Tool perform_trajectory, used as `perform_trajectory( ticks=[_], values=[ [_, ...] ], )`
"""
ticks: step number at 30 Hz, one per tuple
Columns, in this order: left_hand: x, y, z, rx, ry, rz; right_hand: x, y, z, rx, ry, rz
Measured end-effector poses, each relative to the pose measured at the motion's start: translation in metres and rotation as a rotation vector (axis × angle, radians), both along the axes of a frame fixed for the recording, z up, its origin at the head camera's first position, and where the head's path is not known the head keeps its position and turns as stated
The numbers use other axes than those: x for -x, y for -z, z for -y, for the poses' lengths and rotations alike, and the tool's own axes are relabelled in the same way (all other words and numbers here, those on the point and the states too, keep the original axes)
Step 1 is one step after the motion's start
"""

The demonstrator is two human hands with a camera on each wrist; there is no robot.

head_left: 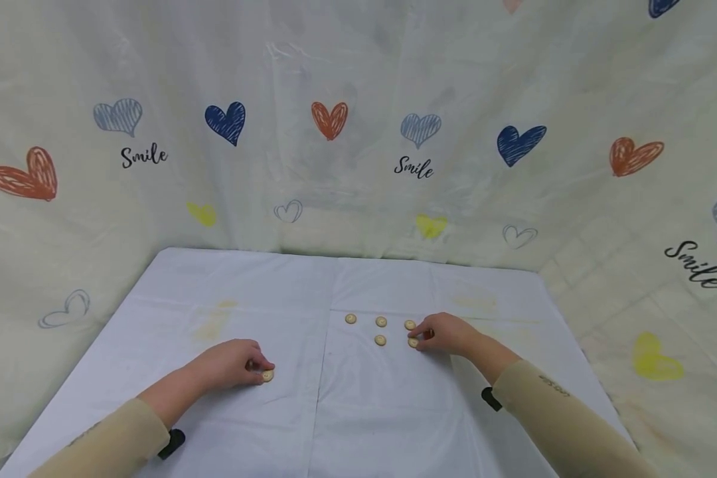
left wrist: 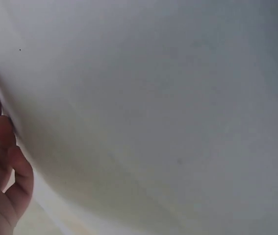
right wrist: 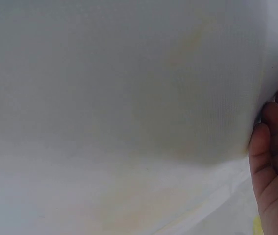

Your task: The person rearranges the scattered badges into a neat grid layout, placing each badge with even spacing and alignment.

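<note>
In the head view, my left hand (head_left: 232,364) is low over the left part of the white-covered table. It pinches a small round tan button (head_left: 267,376) between thumb and forefinger. My right hand (head_left: 445,334) reaches in from the right and pinches another button (head_left: 413,343) at the front right of a small group. Just behind those fingertips lies a third button (head_left: 409,324). The left wrist view shows curled fingers of the left hand (left wrist: 6,171) at its left edge. Right-hand fingers (right wrist: 260,147) touch the cloth in the right wrist view; both held buttons are hidden there.
More buttons lie flat left of my right hand: a back-left one (head_left: 350,318), a back-middle one (head_left: 381,322) and a front-middle one (head_left: 380,340). White cloth (head_left: 275,299) with creases covers the table. A curtain (head_left: 358,179) printed with hearts hangs behind it.
</note>
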State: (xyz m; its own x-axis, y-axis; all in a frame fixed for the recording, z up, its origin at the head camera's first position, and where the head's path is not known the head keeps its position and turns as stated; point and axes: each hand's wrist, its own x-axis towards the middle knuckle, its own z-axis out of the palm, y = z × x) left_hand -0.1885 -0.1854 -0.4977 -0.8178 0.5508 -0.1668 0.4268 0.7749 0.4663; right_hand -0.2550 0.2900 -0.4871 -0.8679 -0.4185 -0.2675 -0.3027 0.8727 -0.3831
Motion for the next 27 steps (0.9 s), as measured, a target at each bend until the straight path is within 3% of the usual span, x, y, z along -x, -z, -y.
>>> perform_trajectory(
  ticks=[4,7,27],
  values=[
    [0.0003,-0.0020,-0.0018,0.023,0.083,-0.099,-0.0012,0.0002,-0.0013,0.007,0.004,-0.005],
    [0.0001,-0.0028,-0.0034,0.017,0.111,-0.131,-0.0018,-0.0008,-0.0011,-0.004,0.009,-0.002],
    [0.0004,-0.0072,-0.0098,-0.008,0.081,-0.119,-0.0020,-0.0075,0.0028,0.014,0.020,0.041]
  ],
)
